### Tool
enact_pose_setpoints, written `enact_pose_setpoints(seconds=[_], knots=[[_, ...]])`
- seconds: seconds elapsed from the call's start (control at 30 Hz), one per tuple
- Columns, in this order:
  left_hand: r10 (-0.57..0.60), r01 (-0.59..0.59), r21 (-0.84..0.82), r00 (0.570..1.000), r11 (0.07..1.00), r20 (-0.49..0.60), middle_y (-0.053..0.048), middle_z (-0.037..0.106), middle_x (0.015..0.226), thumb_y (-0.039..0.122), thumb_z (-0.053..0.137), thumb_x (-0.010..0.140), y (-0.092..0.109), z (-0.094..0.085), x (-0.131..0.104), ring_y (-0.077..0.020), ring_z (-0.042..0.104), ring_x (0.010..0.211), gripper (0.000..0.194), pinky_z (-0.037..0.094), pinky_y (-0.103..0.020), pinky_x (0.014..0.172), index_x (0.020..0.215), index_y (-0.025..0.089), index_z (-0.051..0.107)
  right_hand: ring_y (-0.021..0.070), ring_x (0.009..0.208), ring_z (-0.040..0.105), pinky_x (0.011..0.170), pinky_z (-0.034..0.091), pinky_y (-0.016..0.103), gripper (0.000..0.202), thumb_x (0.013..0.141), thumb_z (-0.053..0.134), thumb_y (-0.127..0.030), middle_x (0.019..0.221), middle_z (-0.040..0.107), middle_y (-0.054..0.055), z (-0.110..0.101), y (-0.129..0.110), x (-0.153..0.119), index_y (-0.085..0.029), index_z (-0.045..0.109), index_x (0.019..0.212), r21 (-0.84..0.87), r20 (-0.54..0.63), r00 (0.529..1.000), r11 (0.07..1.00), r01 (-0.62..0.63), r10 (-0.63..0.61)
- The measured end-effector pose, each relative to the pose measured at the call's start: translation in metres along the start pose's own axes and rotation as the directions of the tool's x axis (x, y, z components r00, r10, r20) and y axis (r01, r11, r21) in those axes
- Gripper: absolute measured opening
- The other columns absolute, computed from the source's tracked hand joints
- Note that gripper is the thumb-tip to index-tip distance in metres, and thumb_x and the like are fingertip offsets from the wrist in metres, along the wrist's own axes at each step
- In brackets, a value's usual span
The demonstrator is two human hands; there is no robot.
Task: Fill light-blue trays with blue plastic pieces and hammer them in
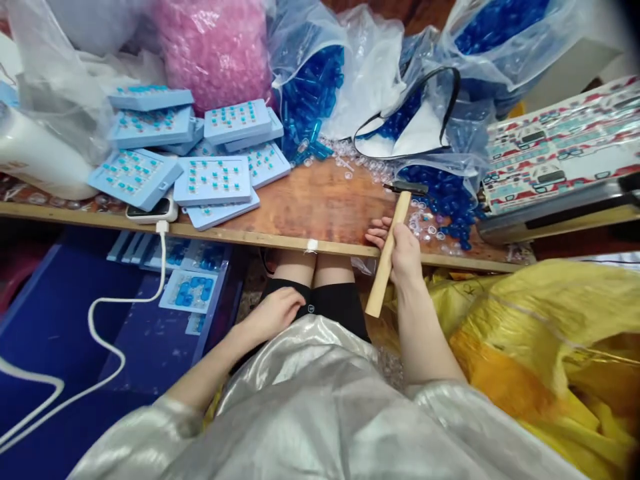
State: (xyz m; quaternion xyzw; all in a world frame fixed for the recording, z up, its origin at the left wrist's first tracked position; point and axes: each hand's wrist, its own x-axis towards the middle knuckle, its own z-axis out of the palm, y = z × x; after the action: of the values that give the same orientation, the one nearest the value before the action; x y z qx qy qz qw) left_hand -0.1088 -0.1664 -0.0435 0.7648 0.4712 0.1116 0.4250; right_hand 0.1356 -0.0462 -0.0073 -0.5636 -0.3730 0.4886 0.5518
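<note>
We hold the hammer (389,267) at 1 o'clock from the shorts (343,303), right hand (406,255) fingers loosely clamped on it, left hand (275,312) fingers together; any swing would call for firmer closure.

No word or number can be read with certainty. At ten o'clock, toward the left edge, the white bottle (47,155) bears brownish-orange lettering, cut off by the edge of the view and too blurred to make out. At six o'clock, just below the middle, a small round pale emblem (311,309) sits on the black shorts (345,303); whatever is inside its ring is too small to read. Between three and four o'clock, the yellow sack (545,300) has a small dark mark, also illegible
</note>
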Motion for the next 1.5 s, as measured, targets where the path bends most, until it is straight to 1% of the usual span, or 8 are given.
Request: enact_pose_setpoints(seconds=[0.23, 0.4, 0.5, 0.63, 0.87, 1.2, 1.37, 1.5], knots=[[0.096, -0.217, 0.478, 0.960, 0.851, 0.265, -0.014, 0.065, 0.079, 0.006, 0.043, 0.079, 0.005, 0.075, 0.054, -0.0243, 0.058, 0.087, 0.020, 0.041, -0.039, 0.082, 0.084, 0.013, 0.061, 0.0126, 0.069, 0.064, 0.069, 0.055, 0.031, 0.026, 0.076, 0.059, -0.040, 0.087, 0.066, 0.003, -0.005, 0.003, -0.004, -0.018, 0.058, 0.089, 0.201, 0.043, 0.999, 0.979, 0.023, -0.032], [0.089, -0.111, 0.129, 0.982, 0.985, 0.165, -0.002, 0.064, 0.081, 0.020, 0.052, 0.081, 0.033, -0.002, 0.064, -0.0147, 0.060, 0.072, 0.008, 0.044, -0.024, 0.065, 0.083, 0.020, 0.059, 0.0134, 0.071, 0.064, 0.071, 0.054, 0.033, 0.028, 0.078, 0.059, -0.041, 0.093, 0.066, 0.005, -0.010, 0.002, -0.001, -0.017, 0.058, 0.093, 0.269, 0.078, 0.997, 0.963, -0.024, 0.004], [0.206, -0.203, 0.032, 0.965, 0.979, -0.164, -0.002, 0.064, 0.089, 0.029, 0.052, 0.082, 0.060, -0.067, 0.104, -0.0149, 0.059, 0.083, 0.013, 0.045, -0.026, 0.077, 0.089, 0.022, 0.059, 0.0137, 0.071, 0.064, 0.072, 0.054, 0.033, 0.029, 0.077, 0.060, -0.041, 0.092, 0.066, 0.005, -0.012, 0.003, 0.002, -0.017, 0.059, 0.094, 0.306, 0.097, 0.995, 0.951, -0.054, 0.025], [0.233, -0.091, 0.239, 0.703, 0.967, -0.672, -0.009, 0.056, 0.111, 0.022, 0.044, 0.084, 0.047, -0.130, 0.179, -0.0204, 0.049, 0.106, 0.023, 0.037, -0.036, 0.096, 0.104, 0.017, 0.055, 0.0140, 0.074, 0.064, 0.074, 0.054, 0.032, 0.028, 0.080, 0.058, -0.040, 0.096, 0.066, 0.005, -0.016, 0.005, 0.002, -0.017, 0.059, 0.097, 0.318, 0.131, 0.991, 0.945, -0.070, 0.029], [0.248, 0.253, 0.533, 0.674, 0.808, -0.696, -0.014, 0.045, 0.124, 0.008, 0.043, 0.075, 0.019, -0.189, 0.233, -0.0279, 0.037, 0.118, 0.039, 0.034, -0.042, 0.095, 0.113, 0.014, 0.053, 0.0164, 0.077, 0.064, 0.073, 0.054, 0.033, 0.031, 0.081, 0.056, -0.041, 0.100, 0.065, 0.006, -0.021, 0.003, 0.002, -0.018, 0.060, 0.100, 0.301, 0.165, 0.983, 0.945, -0.127, 0.079], [-0.127, 0.473, 0.628, 0.848, 0.618, -0.514, -0.008, 0.039, 0.129, 0.023, 0.050, 0.075, -0.014, -0.258, 0.142, -0.0296, 0.041, 0.114, 0.054, 0.039, -0.041, 0.089, 0.128, 0.026, 0.039, 0.0151, 0.076, 0.064, 0.079, 0.052, 0.033, 0.032, 0.078, 0.060, -0.042, 0.097, 0.067, 0.006, -0.018, -0.001, 0.006, -0.018, 0.062, 0.099, 0.303, 0.172, 0.976, 0.936, -0.178, 0.130], [0.015, 0.513, 0.605, 0.755, 0.610, -0.655, -0.010, 0.044, 0.115, 0.028, 0.041, 0.083, 0.032, -0.241, 0.133, -0.0290, 0.043, 0.110, 0.044, 0.036, -0.040, 0.092, 0.126, 0.022, 0.041, 0.0152, 0.075, 0.064, 0.075, 0.053, 0.033, 0.031, 0.078, 0.060, -0.042, 0.099, 0.066, 0.006, -0.015, -0.002, 0.005, -0.019, 0.061, 0.098, 0.302, 0.157, 0.983, 0.943, -0.143, 0.099], [0.023, 0.320, 0.626, 0.879, 0.712, -0.476, -0.013, 0.044, 0.113, 0.030, 0.045, 0.083, 0.079, -0.167, 0.153, -0.0287, 0.050, 0.099, 0.043, 0.041, -0.038, 0.080, 0.124, 0.018, 0.043, 0.0153, 0.074, 0.064, 0.075, 0.052, 0.034, 0.032, 0.078, 0.059, -0.042, 0.098, 0.066, 0.007, -0.014, 0.000, 0.005, -0.018, 0.060, 0.098, 0.303, 0.123, 0.990, 0.947, -0.104, 0.070]])
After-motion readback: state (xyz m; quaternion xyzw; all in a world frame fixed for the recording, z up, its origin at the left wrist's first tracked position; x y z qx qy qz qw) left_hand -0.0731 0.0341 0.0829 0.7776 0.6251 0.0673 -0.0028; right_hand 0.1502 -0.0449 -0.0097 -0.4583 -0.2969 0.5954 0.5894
